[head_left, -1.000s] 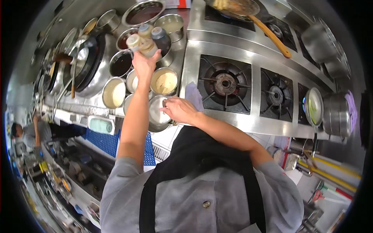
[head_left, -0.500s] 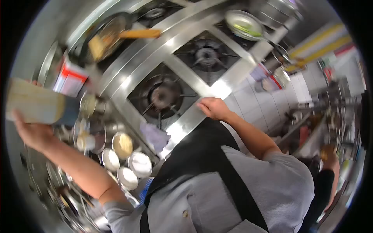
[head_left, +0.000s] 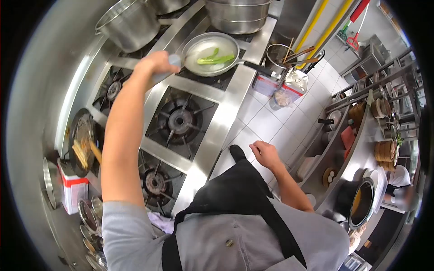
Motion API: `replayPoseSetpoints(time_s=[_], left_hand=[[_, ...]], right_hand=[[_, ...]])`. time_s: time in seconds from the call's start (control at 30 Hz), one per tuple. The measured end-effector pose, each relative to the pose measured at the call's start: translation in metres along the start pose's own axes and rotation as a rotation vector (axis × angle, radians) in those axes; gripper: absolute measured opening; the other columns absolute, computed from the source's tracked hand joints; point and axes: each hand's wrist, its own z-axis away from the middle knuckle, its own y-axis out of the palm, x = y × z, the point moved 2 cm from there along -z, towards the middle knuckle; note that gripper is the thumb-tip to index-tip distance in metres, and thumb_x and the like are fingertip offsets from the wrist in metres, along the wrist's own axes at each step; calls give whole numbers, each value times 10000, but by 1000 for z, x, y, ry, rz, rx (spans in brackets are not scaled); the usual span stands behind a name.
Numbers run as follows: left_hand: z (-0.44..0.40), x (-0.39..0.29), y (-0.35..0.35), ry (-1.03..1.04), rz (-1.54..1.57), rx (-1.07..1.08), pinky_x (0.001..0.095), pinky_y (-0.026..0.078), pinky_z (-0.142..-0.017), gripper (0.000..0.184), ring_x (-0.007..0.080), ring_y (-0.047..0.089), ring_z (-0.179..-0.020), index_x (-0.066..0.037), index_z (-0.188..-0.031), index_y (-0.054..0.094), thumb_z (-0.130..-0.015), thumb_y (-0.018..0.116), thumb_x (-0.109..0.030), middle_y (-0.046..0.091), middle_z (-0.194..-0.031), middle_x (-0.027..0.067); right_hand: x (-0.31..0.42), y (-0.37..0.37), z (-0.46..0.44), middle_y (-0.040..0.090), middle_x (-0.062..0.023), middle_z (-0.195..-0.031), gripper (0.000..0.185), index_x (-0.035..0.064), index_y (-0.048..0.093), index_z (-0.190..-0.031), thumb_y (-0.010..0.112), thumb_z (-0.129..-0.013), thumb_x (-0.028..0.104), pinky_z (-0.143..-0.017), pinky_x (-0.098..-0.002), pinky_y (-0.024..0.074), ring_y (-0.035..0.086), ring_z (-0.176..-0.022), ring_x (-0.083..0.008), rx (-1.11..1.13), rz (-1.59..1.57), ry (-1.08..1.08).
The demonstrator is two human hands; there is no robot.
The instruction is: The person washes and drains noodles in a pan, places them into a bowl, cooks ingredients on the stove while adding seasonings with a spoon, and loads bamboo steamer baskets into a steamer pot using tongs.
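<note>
My left hand (head_left: 156,63) is wrapped around a pale, translucent bottle-like container (head_left: 174,61), mostly hidden by my fingers. It is at the left rim of a frying pan (head_left: 187,45) on the far burner. Pale liquid and green leafy vegetable pieces (head_left: 216,59) lie in that pan, and its dark handle points right. My right hand (head_left: 266,154) hangs over the floor in front of my apron, fingers curled, with nothing visible in them.
Large steel pots (head_left: 237,16) stand at the back of the stove. A dark wok (head_left: 75,158) holds fried sticks at left, near a red-and-white tin (head_left: 73,192). Right of the stove, a utensil pot (head_left: 276,56) stands by another tin. Counter shelving (head_left: 346,153) runs along the right.
My left hand has swung from the far-left side to the frying pan. The view has turned toward the right end of the stove. My right hand stays curled.
</note>
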Motion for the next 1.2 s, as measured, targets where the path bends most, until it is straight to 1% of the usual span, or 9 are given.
replayPoseSetpoints(time_s=[0.07, 0.27, 0.37, 0.7, 0.8, 0.93, 1.07, 1.13, 1.2], left_hand=[[-31, -30, -3, -72, -202, 44, 406, 513, -923, 611, 308, 652, -1090, -64, -1142, 690, -707, 801, -478, 668, -1214, 138], [-134, -53, 0, -176, -475, 48, 384, 541, -881, 567, 284, 670, -1066, -111, -1130, 706, -668, 849, -406, 686, -1188, 98], [-124, -91, -4, 137, -590, 170, 426, 545, -865, 582, 285, 670, -1061, -108, -1149, 648, -680, 838, -395, 696, -1133, 98], [-107, -89, 2, -68, -228, -54, 434, 545, -863, 578, 313, 664, -1054, -89, -1183, 633, -719, 803, -391, 688, -1130, 126], [-96, -78, 9, -69, -337, 122, 430, 548, -867, 582, 332, 657, -1069, -94, -1194, 633, -721, 804, -387, 677, -1159, 141], [-72, -55, 18, -274, -218, -6, 403, 527, -923, 586, 296, 657, -1093, -66, -1162, 656, -712, 815, -406, 684, -1154, 141], [-48, -34, 53, -205, 0, -97, 414, 512, -948, 675, 312, 643, -1117, -57, -1209, 641, -714, 793, -490, 672, -1183, 160], [-30, -36, 70, -165, 452, -214, 417, 438, -1046, 932, 339, 560, -1237, 48, -1334, 521, -686, 802, -561, 581, -1306, 254], [-1, -44, 83, -125, 861, -287, 406, 440, -1040, 1075, 310, 560, -1244, 111, -1368, 453, -668, 799, -627, 545, -1357, 256]], right_hand=[[-33, -20, -5, 639, -117, -729, 210, 64, 637, -831, 620, -927, 250, -633, -422, 511, 640, -706, -331, -65, 23, 104], [-89, -69, -30, 641, -154, -747, 212, 26, 635, -829, 640, -927, 214, -596, -413, 490, 615, -654, -338, -84, 20, 246], [-103, -76, -40, 644, -152, -755, 212, 31, 639, -830, 640, -928, 219, -594, -409, 490, 616, -655, -336, -109, 32, 262], [-107, -73, -63, 647, -125, -743, 207, 44, 633, -822, 634, -927, 223, -609, -412, 499, 629, -677, -327, -62, 19, 156], [-103, -79, -62, 640, -119, -729, 202, 50, 617, -813, 629, -925, 218, -612, -422, 500, 632, -690, -325, -43, 56, 117], [-100, -83, -51, 636, -118, -718, 207, 53, 610, -806, 624, -929, 220, -608, -427, 498, 625, -684, -331, -94, 56, 56], [-82, -85, -31, 644, -116, -726, 207, 55, 616, -798, 626, -929, 215, -611, -432, 497, 623, -685, -332, -72, 119, 67], [-69, -80, -17, 640, -131, -731, 214, 46, 611, -789, 630, -927, 209, -609, -441, 485, 616, -684, -348, -103, 114, 90], [-52, -72, 0, 633, -143, -729, 219, 41, 607, -787, 630, -927, 208, -605, -443, 476, 612, -682, -359, -117, 110, 60]])
